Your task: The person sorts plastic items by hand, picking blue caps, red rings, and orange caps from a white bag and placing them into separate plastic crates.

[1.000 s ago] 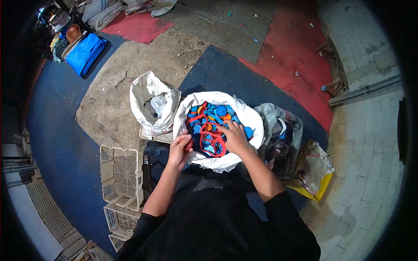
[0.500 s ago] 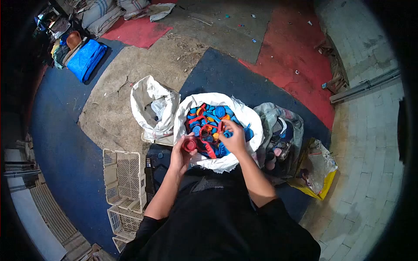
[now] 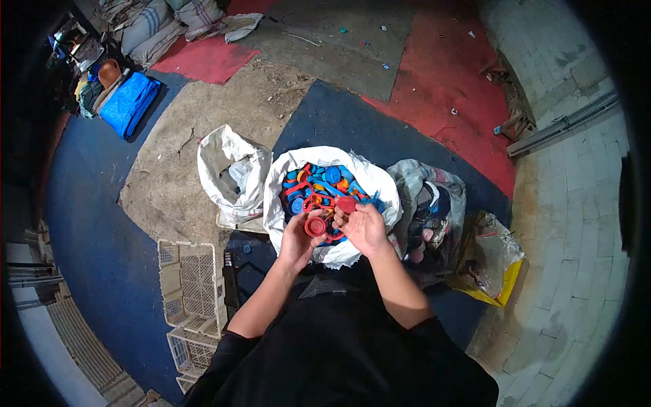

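In the head view my left hand [image 3: 296, 245] is closed on a round red plastic cap [image 3: 314, 226], its hollow side facing up. My right hand [image 3: 367, 230] pinches a second red plastic piece [image 3: 346, 204], which looks like a flat lid. Both hands are above the near part of a white woven sack [image 3: 274, 178] with its rim rolled down. Inside it lies a heap of blue, red and orange plastic caps [image 3: 332, 175] and rings. My hands and forearms hide part of the near side of the heap.
A smaller white sack [image 3: 211, 159] with clear plastic stands on the left, a translucent bag [image 3: 405, 178] of mixed items on the right. Beyond that is a yellow-edged bag [image 3: 498, 296]. Cream crates [image 3: 196, 278] sit at the lower left. A pipe [image 3: 566, 123] runs along the right wall.
My right hand has come up out of the caps, now with a red lid between its fingers. The left hand, still holding its red cap, has shifted slightly right, closer to the other.
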Available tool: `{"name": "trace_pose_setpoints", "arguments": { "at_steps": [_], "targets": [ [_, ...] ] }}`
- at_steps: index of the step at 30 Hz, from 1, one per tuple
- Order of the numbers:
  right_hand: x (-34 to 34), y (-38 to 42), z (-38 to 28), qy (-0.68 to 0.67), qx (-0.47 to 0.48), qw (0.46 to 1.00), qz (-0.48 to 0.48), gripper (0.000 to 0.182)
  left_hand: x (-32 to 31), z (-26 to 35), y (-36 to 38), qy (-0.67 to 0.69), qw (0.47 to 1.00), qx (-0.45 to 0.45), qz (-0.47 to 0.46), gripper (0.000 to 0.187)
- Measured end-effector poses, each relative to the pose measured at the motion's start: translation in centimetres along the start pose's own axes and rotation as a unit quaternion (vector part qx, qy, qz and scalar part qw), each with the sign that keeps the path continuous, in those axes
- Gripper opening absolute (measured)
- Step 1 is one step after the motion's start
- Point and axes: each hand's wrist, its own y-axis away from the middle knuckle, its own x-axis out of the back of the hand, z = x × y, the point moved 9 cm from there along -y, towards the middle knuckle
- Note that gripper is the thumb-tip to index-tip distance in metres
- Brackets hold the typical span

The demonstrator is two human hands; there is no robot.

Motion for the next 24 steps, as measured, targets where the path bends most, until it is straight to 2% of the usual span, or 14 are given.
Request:
{"name": "trace_pose_setpoints", "arguments": {
  "at_steps": [1,2,5,6,8,9,12,15,16,18,19,20,22,24],
  "targets": [
    [-0.3,0.0,-0.1,0.012,0.005,1.000,-0.016,0.039,-0.1,0.0,0.1,0.001,1.000,0.000,0.001,0.046],
    [-0.4,0.1,-0.6,0.119,0.035,0.992,-0.017,0.040,-0.2,0.0,0.1,-0.005,1.000,0.002,-0.003,0.046],
    [-3.3,0.9,-1.9,0.410,0.089,0.907,-0.034,0.044,-0.5,-0.1,0.0,-0.017,1.000,-0.005,0.002,0.046],
    [-6.4,1.5,-2.8,0.591,0.160,0.787,-0.079,0.044,-0.4,-0.3,-0.3,-0.015,1.000,-0.013,0.015,0.045],
    [-8.3,2.2,-1.8,0.685,0.227,0.689,-0.072,0.041,0.2,-0.6,-0.7,-0.012,0.999,-0.029,0.041,0.044],
    [-8.6,2.4,-1.4,0.704,0.244,0.665,-0.047,0.046,0.1,-0.5,-0.7,-0.017,0.999,-0.037,0.035,0.037],
    [-7.8,2.6,0.1,0.748,0.227,0.623,-0.024,0.048,0.2,-0.3,-0.5,-0.031,0.997,-0.062,0.019,0.018],
    [-8.0,3.0,-0.9,0.682,0.205,0.698,-0.073,0.056,1.7,-0.6,-0.4,-0.005,0.998,-0.047,0.032,0.015],
    [-6.7,2.9,-2.2,0.620,0.172,0.766,-0.025,0.065,2.3,-0.7,-0.3,-0.009,0.998,-0.046,0.038,0.015],
    [-2.9,3.0,-5.3,0.700,0.214,0.677,0.073,0.066,4.6,-0.4,-0.3,-0.050,0.995,-0.063,0.058,0.013],
    [-1.6,3.3,-6.4,0.767,0.194,0.596,0.141,0.063,5.0,0.3,0.1,-0.061,0.992,-0.078,0.076,0.011],
    [-0.7,3.4,-6.5,0.840,0.143,0.497,0.167,0.057,5.4,0.8,0.7,-0.073,0.989,-0.092,0.094,0.009],
    [1.8,2.4,-4.3,0.933,-0.029,0.320,0.160,0.060,7.2,1.4,0.9,-0.097,0.982,-0.097,0.130,0.009],
    [2.2,0.9,-1.7,0.918,-0.041,0.371,0.134,0.062,8.8,1.1,0.6,-0.058,0.989,-0.073,0.118,0.010]
  ]
}}
